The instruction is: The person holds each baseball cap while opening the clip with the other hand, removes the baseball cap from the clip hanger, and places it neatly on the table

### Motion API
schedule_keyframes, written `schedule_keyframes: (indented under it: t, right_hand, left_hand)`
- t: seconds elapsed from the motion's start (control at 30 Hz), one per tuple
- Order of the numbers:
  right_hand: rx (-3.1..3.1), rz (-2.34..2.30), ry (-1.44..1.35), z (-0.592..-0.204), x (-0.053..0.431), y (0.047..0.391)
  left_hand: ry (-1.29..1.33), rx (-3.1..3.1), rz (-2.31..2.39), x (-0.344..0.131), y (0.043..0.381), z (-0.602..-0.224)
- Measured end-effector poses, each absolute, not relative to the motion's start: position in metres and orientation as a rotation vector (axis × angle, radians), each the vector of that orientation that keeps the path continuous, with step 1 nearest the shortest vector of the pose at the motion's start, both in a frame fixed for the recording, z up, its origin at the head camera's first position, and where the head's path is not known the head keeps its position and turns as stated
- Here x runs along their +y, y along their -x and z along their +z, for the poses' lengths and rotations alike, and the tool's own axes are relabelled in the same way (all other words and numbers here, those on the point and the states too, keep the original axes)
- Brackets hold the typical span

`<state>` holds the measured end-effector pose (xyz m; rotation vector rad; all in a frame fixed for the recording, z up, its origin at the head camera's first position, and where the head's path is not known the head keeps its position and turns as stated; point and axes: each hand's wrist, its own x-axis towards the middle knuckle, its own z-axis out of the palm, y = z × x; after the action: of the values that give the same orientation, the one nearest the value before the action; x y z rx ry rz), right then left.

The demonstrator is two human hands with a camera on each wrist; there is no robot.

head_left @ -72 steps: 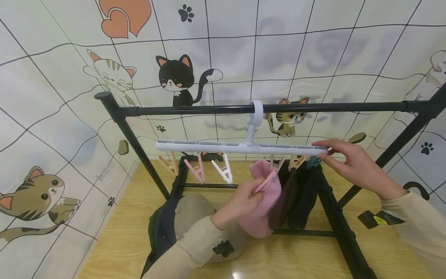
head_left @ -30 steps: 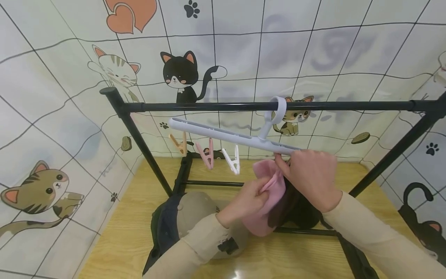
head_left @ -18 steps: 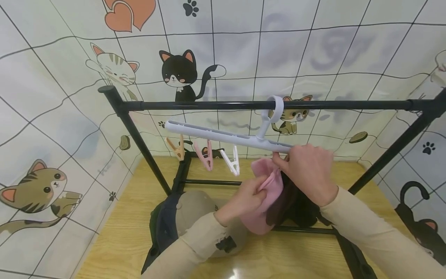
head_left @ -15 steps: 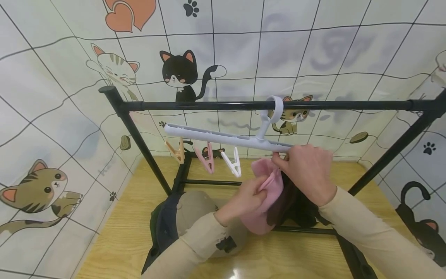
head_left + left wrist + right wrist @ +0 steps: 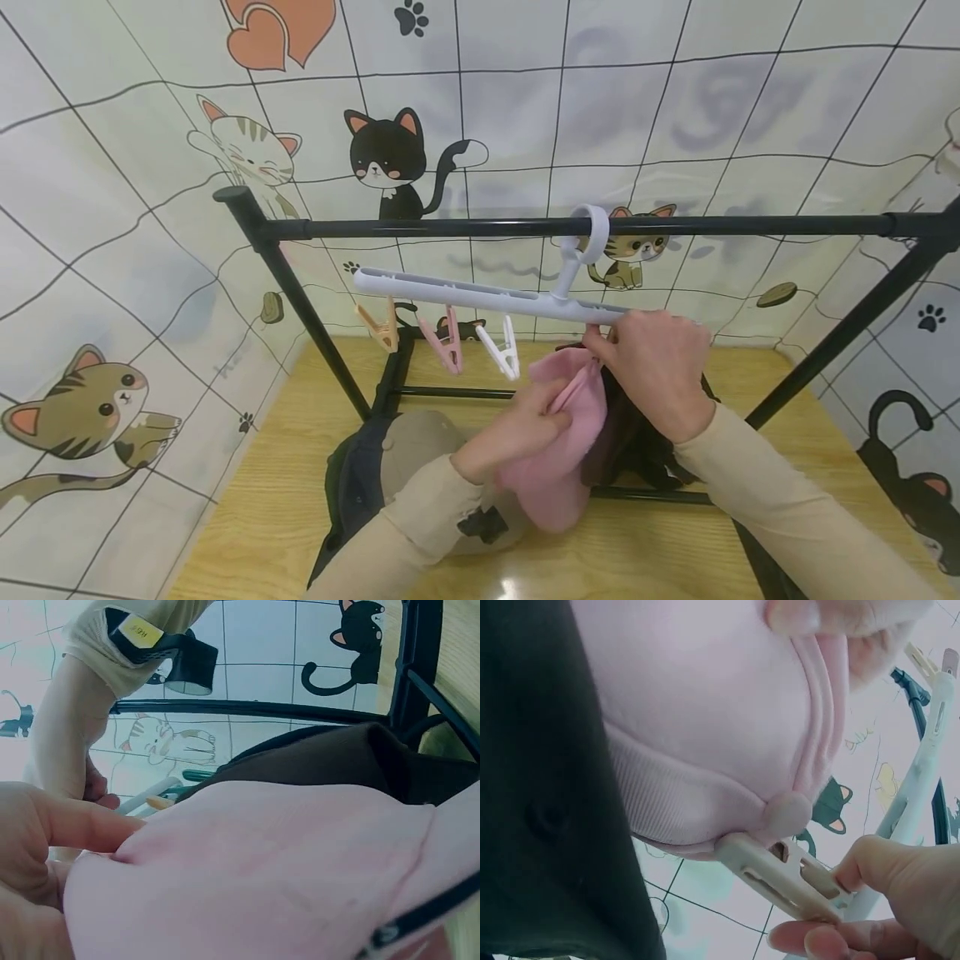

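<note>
In the head view my left hand (image 5: 517,429) pinches the edge of a pink cap (image 5: 558,500) between thumb and fingers. My right hand (image 5: 660,371) is just under the right half of a pale lavender hanger (image 5: 465,298). In the right wrist view, its thumb and fingers pinch the handle ends of a light clothespin (image 5: 780,877), whose tips are at the cap's top button. A dark brown cap (image 5: 322,761) hangs right behind the pink one, partly hidden by it and my right hand in the head view.
The hanger hooks over a black rod (image 5: 420,228) of the rack. A yellow clothespin (image 5: 378,325), a pink clothespin (image 5: 444,340) and a white clothespin (image 5: 501,348) hang along its left half. A beige cap (image 5: 416,450) and a navy cap (image 5: 360,471) lie on the wooden surface (image 5: 255,500).
My right hand has gone from the hanger's right end to the clothespin at the pink cap. The hanger's hook has shifted right along the rod. Just now the pink cap has dropped slightly.
</note>
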<state>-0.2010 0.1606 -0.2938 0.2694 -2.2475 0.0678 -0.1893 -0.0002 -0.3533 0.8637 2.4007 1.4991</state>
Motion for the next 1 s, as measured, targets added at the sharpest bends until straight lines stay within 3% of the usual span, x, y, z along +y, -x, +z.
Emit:
schedule_keyframes:
  t: [0.2,0.77,1.0]
  right_hand:
    - [-2.253,0.081,-0.238,-0.295,0.161,0.206]
    - [-2.307,0.076,-0.224,-0.299,0.168,0.211]
    - [-2.307,0.078,-0.215,-0.301,0.17,0.208]
  left_hand:
    - [-0.86,2.311,1.577,-0.007,0.188,-0.361]
    - [-0.388,2.071,1.895,-0.051,0.175,-0.387]
    - [-0.42,2.069,1.932,-0.065,0.174,-0.397]
